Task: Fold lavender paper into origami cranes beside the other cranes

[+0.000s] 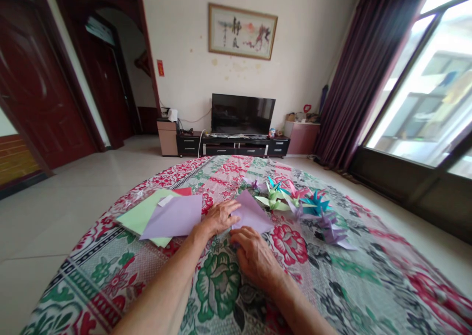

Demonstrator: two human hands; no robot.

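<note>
Purple origami paper (255, 216) lies on the desk (221, 283), in front of the person. The left hand (220, 218) reaches over its left edge, fingers slightly spread and laid flat; the right hand (254, 251) has curled fingers at its near edge, and whether they pinch it cannot be told. Both hands cover part of that paper. Just right of it crowd folded paper cranes in light green (275, 202), teal (316, 205), pink and purple. Left of it, a loose purple sheet (177, 218) overlaps light-green sheets (138, 212), with a red sheet (184, 191) behind and a white slip (165, 201) on top. A floral tablecloth (289, 244) spreads beneath it. Well beyond it stand a television (242, 115) and low cabinet (236, 148), under a framed painting (242, 31); far right of it hangs a purple curtain (354, 74) beside a window (416, 109).
</note>
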